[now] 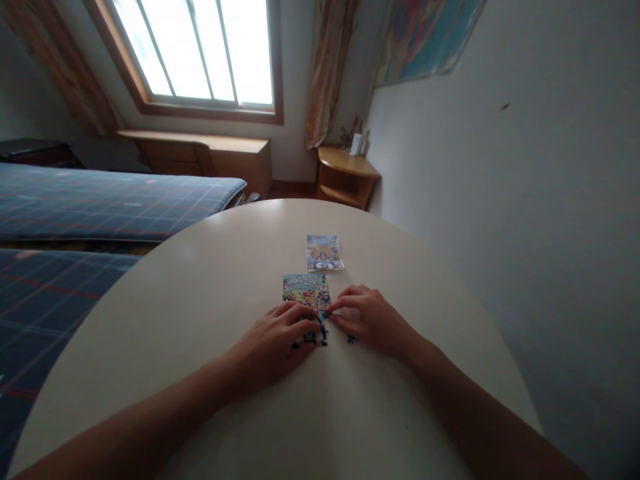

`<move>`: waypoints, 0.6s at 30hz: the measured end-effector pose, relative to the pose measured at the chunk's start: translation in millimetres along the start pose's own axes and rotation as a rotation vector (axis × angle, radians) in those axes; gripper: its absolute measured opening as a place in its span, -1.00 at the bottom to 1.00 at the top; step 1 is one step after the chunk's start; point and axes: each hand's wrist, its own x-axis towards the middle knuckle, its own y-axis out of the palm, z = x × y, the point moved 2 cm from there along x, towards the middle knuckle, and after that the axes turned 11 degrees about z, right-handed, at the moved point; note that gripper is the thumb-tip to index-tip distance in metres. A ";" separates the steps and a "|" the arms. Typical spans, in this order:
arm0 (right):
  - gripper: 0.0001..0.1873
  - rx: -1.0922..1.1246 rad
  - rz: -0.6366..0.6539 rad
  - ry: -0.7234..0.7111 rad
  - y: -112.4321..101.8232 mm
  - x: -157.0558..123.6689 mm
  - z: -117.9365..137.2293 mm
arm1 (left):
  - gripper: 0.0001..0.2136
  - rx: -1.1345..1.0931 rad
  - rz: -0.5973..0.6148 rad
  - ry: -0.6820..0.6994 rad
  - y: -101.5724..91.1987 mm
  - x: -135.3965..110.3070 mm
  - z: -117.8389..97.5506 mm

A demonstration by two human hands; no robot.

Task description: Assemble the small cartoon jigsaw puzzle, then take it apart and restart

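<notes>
A colourful, mostly assembled jigsaw puzzle (306,288) lies flat on the round white table (240,267). Over its lower left part rests my left hand (277,337), fingers stretched out and hiding some of the picture. My right hand (373,321) is at the puzzle's right edge, thumb and fingertips pinched around a small dark puzzle piece (327,315) that is partly covered. Beneath the right hand, a loose dark blue piece (351,339) lies on the tabletop. Just beyond the puzzle is a printed picture sheet (324,252) with a similar design.
A bed with a blue plaid cover (110,203) stands to the left of the table. Behind are a wooden desk (235,143), a corner shelf (345,160) and a bright window (200,53). A white wall (525,200) runs close along the right.
</notes>
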 end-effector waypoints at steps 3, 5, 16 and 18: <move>-0.86 -0.020 0.016 -0.027 -1.9 -0.4 -0.5 | -0.78 -0.006 -0.002 0.009 -0.7 0.3 -0.5; -0.86 -0.020 0.005 -0.016 -8.1 -2.2 -1.0 | -0.78 -0.012 -0.009 0.016 -1.2 0.5 -0.7; -0.81 -0.021 0.232 0.090 -28.5 -15.6 -0.6 | -0.80 -0.004 0.011 -0.006 -2.3 0.1 -1.4; -0.84 -0.028 0.238 0.086 -25.6 -15.4 1.9 | -0.79 -0.003 0.008 -0.004 -2.3 0.2 -1.5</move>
